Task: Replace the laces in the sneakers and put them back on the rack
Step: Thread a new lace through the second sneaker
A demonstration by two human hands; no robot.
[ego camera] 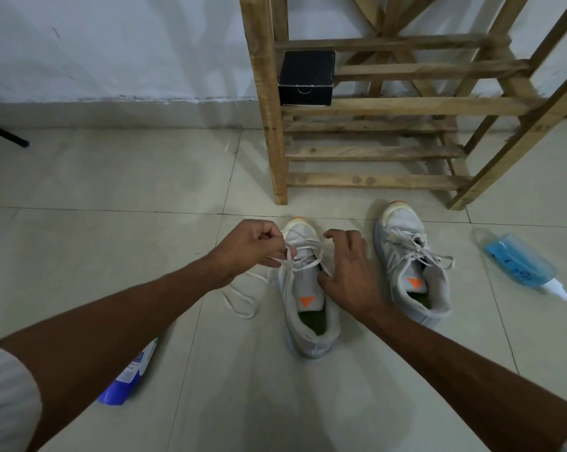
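Left hand (253, 244) pinches the sneaker (303, 288)'s lace (305, 247), right hand (350, 269) rests open-fingered on it; closed black box (306, 76) on rack (270, 125).

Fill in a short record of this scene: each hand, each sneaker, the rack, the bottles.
Left hand: pinches the lace of the left sneaker
Right hand: rests on that sneaker's side
Right sneaker: laced, on the floor
Rack: holds a black box, no sneakers
Bottles: pale blue bottle lying right, dark blue bottle left
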